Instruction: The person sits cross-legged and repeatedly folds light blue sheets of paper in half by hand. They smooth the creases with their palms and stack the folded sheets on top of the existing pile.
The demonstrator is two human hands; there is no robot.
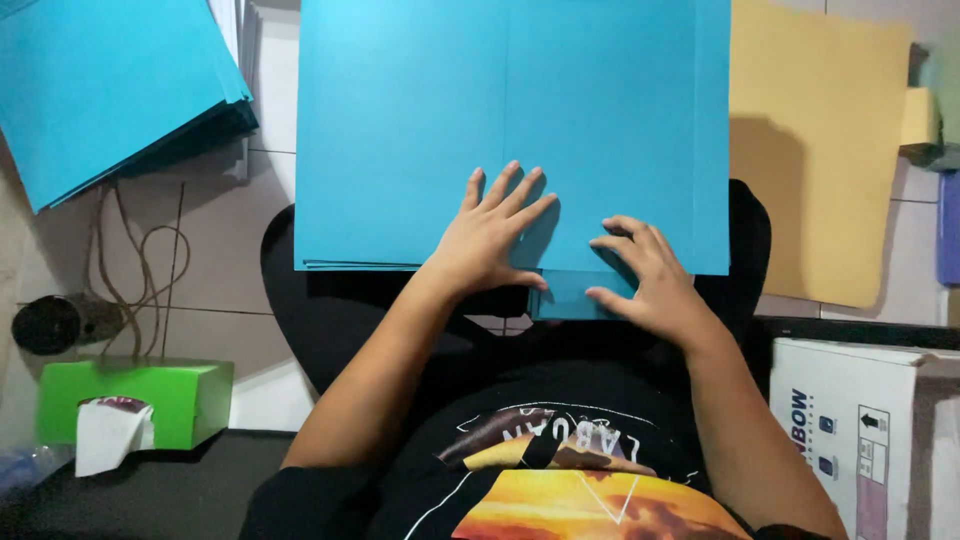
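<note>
- Far left: a stack of blue sheets (100, 90) lies tilted, well apart from both hands.
- Near left: a dark spool (55, 322) with a brown cord (140, 265) looping above it; nearer still, a green tissue box (150, 398) with a white tissue (105, 432) pulled out.
- Centre: a large blue paper sheet (420, 110) lies flat on a pile of like sheets, a vertical crease running down its middle.
- Left hand (490, 235): open, fingers spread, palm pressed flat on the sheet's near edge.
- Small blue flap (568, 295): juts out below the near edge, between the two hands; possibly a folded part of the sheet, though the view is unclear.
- Right hand (640, 275): open, fingers bent, fingertips on the near edge and the flap.
- Right: a tan sheet (830, 150) lies beside the blue pile.
- Near right: a white cardboard box (850, 420).
</note>
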